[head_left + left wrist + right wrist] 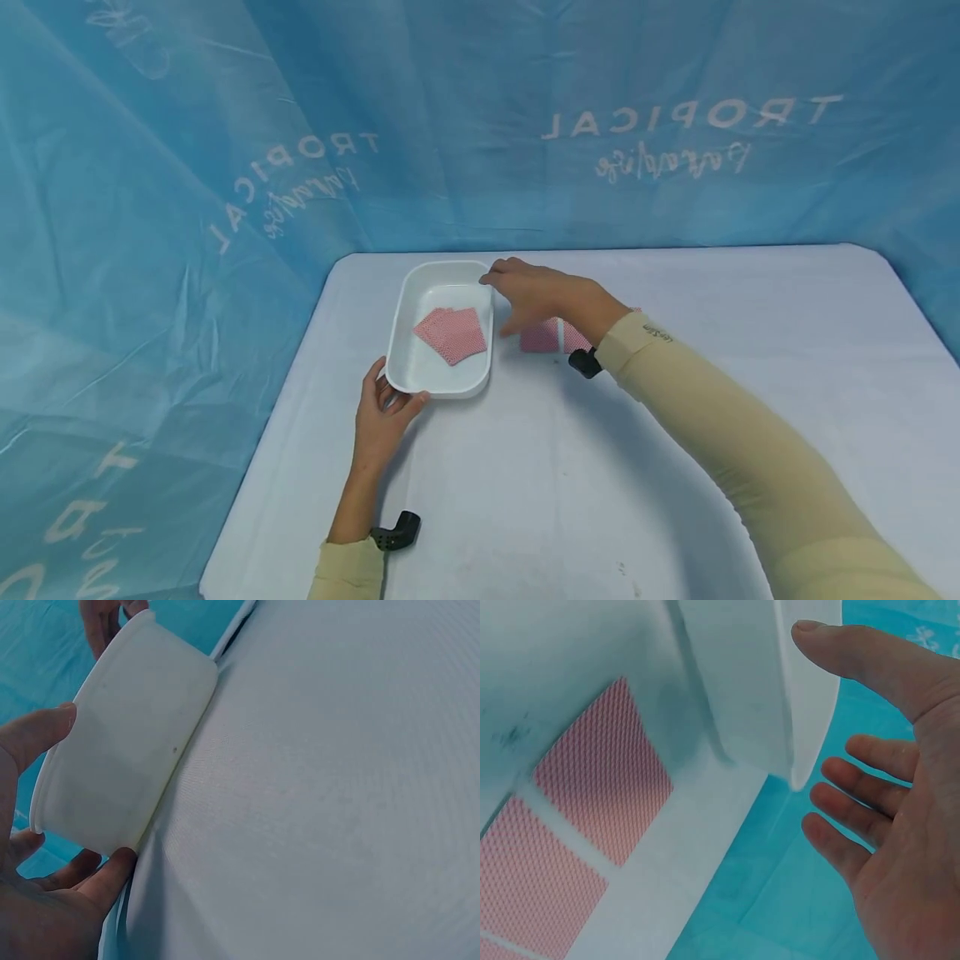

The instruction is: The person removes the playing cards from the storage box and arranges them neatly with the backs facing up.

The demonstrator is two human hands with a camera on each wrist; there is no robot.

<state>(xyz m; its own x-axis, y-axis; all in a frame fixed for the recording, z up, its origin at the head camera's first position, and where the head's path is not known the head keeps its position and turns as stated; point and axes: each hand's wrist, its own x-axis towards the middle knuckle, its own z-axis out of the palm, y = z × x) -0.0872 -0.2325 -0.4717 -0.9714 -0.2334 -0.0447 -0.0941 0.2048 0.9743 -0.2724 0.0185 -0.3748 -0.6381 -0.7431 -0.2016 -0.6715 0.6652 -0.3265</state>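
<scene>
A white plastic tray [438, 383] with raised walls stands toward the left of the table. Overlapping pink patterned squares [459, 335] lie inside it. My left hand [382, 421] grips the tray's near left corner, the thumb at the near rim and the fingers round the left side. Over the tray's right rim, by its far corner, is my right hand [536, 292], with fingers loosely bent and nothing in its grasp. In the right wrist view its thumb overlaps the tray wall [742, 690]. More pink squares [604, 772] lie in a row on the table beneath that wrist, partly hidden in the head view.
A white cloth [525, 500] covers the table. Blue printed sheeting [480, 183] hangs behind the far edge and along the left. Each wrist carries a black camera [397, 531], and the right forearm reaches across the table's right part.
</scene>
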